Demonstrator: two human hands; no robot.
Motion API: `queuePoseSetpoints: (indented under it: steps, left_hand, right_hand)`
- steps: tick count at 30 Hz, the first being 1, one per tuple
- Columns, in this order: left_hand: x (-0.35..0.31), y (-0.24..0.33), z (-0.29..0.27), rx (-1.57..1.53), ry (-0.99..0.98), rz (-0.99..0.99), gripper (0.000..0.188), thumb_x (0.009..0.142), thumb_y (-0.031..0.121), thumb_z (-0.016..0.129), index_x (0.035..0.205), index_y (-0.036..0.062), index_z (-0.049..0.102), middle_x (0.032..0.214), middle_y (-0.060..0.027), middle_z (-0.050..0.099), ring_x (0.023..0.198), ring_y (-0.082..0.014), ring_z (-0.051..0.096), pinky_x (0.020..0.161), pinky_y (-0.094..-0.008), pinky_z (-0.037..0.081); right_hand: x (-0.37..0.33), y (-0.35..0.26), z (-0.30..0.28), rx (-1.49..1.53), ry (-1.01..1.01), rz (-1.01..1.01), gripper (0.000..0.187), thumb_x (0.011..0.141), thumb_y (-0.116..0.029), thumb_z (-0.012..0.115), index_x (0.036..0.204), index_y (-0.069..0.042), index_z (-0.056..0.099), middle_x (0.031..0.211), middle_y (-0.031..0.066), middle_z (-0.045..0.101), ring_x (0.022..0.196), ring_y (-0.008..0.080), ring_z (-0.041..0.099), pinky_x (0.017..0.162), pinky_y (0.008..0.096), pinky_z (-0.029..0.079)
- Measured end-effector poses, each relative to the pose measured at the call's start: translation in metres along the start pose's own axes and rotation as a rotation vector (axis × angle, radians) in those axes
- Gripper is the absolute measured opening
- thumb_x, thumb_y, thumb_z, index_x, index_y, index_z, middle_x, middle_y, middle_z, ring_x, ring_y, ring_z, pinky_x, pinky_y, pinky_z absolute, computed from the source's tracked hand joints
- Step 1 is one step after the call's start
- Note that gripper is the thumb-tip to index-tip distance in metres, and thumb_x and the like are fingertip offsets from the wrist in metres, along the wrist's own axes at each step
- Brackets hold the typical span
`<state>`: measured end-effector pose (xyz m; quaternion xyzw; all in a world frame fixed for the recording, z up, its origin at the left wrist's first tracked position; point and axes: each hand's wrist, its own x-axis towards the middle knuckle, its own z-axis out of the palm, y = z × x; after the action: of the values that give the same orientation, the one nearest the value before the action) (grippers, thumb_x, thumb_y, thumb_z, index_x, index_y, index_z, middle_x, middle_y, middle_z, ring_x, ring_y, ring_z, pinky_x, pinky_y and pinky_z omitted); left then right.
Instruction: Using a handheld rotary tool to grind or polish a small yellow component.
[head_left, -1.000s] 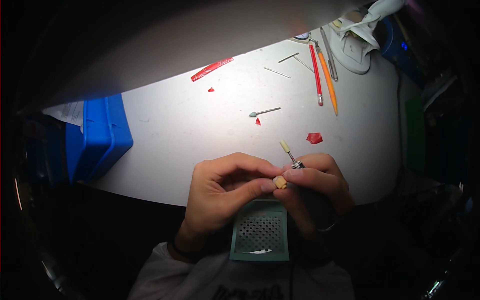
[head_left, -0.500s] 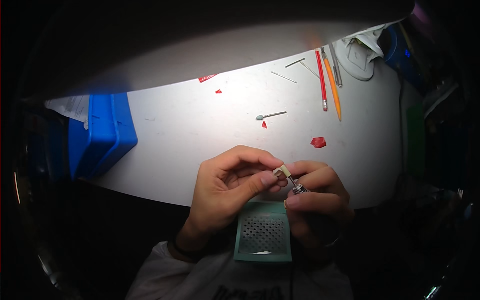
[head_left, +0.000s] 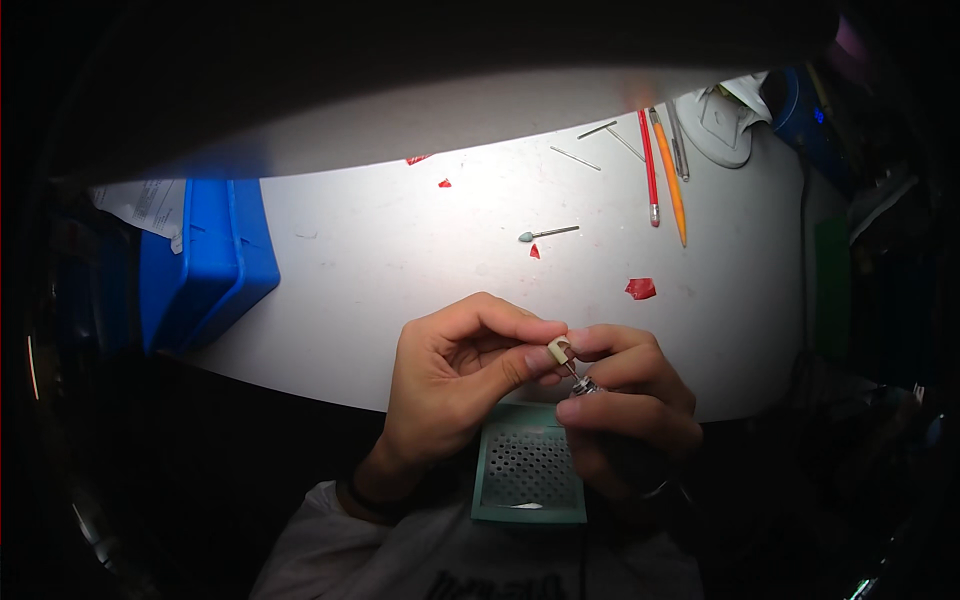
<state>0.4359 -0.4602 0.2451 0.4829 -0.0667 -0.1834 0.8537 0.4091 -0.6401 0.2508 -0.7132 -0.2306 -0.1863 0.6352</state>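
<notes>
Between the thumb and index finger of my left hand [head_left: 440, 375], a small cream-coloured curved piece [head_left: 557, 352] is pinched; I cannot tell its exact kind. My right hand [head_left: 645, 390] is wrapped round a rotary handpiece with a metal collar [head_left: 584, 386], its dark body mostly hidden by the fingers and shadow. The thin bit points up and left, its tip at the hollow of the cream piece. Fingertips of both hands meet beside the piece. Below them, a green-framed tray with a perforated metal sheet [head_left: 550, 517] sits in front of my body.
On the white table lie a grinding bit with a grey-green tip [head_left: 548, 234], scraps of red material [head_left: 641, 289], thin metal rods [head_left: 575, 158], a red pencil [head_left: 648, 170] and an orange one [head_left: 670, 180]. A blue bin [head_left: 215, 260] stands left. A white lamp shade [head_left: 400, 130] hangs overhead.
The cream piece has been turned between my fingers, so its curved hollow now faces the bit. My right hand has shifted slightly left. The whole view has moved a little.
</notes>
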Motion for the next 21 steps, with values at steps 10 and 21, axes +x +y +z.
queuePoseSetpoints:
  steps: [10, 21]
  left_hand:
    - [0.0005, -0.0019, -0.0007, 0.014, 0.009, 0.013, 0.015, 0.095, -0.008, 0.066, 0.110, -0.0103, 0.064, 0.103, -0.0188, 0.071, 0.097, -0.0200, 0.071, 0.088, -0.0300, 0.060]
    - [-0.0006, -0.0006, 0.0022, 0.016, 0.043, -0.020, 0.016, 0.095, -0.008, 0.066, 0.110, -0.0109, 0.063, 0.104, -0.0206, 0.071, 0.097, -0.0209, 0.072, 0.090, -0.0309, 0.061]
  right_hand:
    - [-0.0016, 0.0012, 0.0007, 0.030, 0.012, 0.033, 0.036, 0.062, 0.014, 0.067, 0.094, -0.002, 0.075, 0.089, 0.0119, 0.062, 0.097, 0.0321, 0.070, 0.079, 0.0356, 0.061]
    - [0.0005, -0.0006, -0.0036, 0.035, -0.015, 0.017, 0.037, 0.062, 0.014, 0.066, 0.095, -0.001, 0.074, 0.089, 0.0125, 0.062, 0.097, 0.0321, 0.070, 0.078, 0.0358, 0.061]
